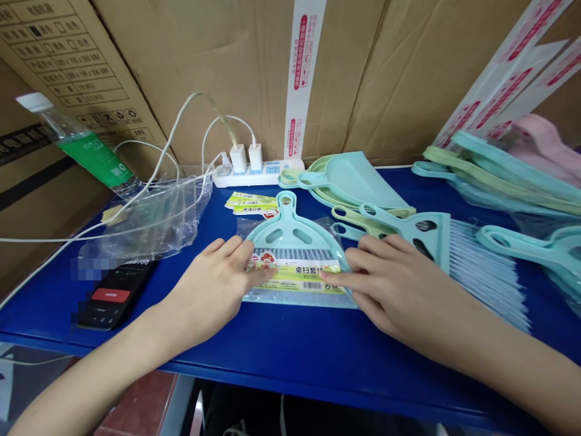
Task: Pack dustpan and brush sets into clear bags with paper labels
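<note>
A light blue dustpan and brush set (295, 229) lies in a clear plastic bag on the blue table, handle pointing away. A yellow and white label (302, 275) sits across its bristles. My left hand (222, 275) is at the left side of the bag, fingers curled on its edge and thumb on the label's left part. On the right side, my right hand (385, 278) curls its fingers at the bag's edge, with one digit stretched onto the label's right part.
Loose brushes (485, 266) and dustpans (358, 175) lie right and behind; bagged sets (503, 169) pile at far right. Spare labels (249, 204) and a power strip (272, 172) are behind. At left are a bottle (91, 151), cables, plastic bag (167, 218) and phone (113, 297).
</note>
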A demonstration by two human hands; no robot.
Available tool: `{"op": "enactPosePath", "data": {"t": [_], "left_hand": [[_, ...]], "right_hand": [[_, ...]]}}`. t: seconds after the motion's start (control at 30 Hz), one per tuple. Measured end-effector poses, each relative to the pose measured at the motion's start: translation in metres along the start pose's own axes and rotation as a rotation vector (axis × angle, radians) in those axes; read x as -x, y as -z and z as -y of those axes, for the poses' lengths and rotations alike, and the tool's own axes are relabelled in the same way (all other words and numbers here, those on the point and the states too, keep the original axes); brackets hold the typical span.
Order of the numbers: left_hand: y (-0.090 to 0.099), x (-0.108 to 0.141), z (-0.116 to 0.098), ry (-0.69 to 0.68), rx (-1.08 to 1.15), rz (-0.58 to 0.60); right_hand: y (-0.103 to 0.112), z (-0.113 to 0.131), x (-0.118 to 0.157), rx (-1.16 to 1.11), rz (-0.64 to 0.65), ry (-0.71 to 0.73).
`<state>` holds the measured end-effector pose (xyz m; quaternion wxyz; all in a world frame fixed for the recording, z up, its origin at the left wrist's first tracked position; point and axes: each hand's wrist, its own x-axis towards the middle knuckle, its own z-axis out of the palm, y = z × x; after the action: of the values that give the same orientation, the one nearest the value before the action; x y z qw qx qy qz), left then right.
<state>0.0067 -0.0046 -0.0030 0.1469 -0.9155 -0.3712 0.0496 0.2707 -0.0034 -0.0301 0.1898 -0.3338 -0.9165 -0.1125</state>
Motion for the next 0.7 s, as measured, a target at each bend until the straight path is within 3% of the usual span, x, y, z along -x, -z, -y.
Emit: {"op": "enactPosePath", "data": {"t": [0.7], "left_hand": [[0.005, 0.009, 0.022, 0.095, 0.138, 0.043]], "right_hand": [[0.01, -0.014, 0.007, -0.061, 0.079, -0.041]]}}
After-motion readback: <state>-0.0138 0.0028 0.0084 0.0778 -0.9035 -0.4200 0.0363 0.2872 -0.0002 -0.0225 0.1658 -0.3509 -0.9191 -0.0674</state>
